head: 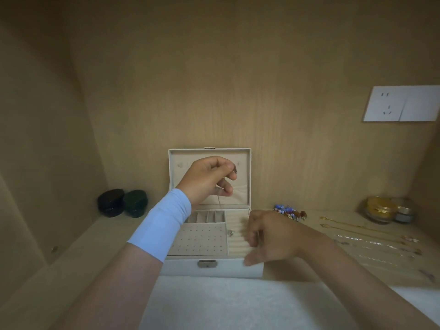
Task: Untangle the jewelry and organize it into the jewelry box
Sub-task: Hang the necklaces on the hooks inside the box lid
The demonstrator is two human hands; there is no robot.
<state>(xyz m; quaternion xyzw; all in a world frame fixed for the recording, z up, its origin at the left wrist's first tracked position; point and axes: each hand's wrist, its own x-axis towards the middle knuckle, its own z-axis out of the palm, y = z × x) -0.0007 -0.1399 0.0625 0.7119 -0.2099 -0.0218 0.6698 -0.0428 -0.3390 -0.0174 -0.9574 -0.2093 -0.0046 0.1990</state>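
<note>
A white jewelry box [181, 270] stands open on the shelf, its lid [249, 177] upright against the back wall. Inside are small compartments, a perforated earring panel [198, 239] and ring rolls [235, 244] holding one small silver piece [230, 232]. My left hand [209, 179] is raised before the lid and pinches a thin silver chain [219, 201] that hangs down toward the compartments. My right hand [269, 236] hovers blurred over the box's right side, fingers curled; whether it holds the chain's lower end is unclear.
Right of the box lie a blue and brown bead cluster [289, 211], gold chains [352, 226] and pale chains [371, 246]. Two small jars [385, 210] stand at the back right, two dark round cases [122, 203] at the left. A white cloth [226, 303] covers the front.
</note>
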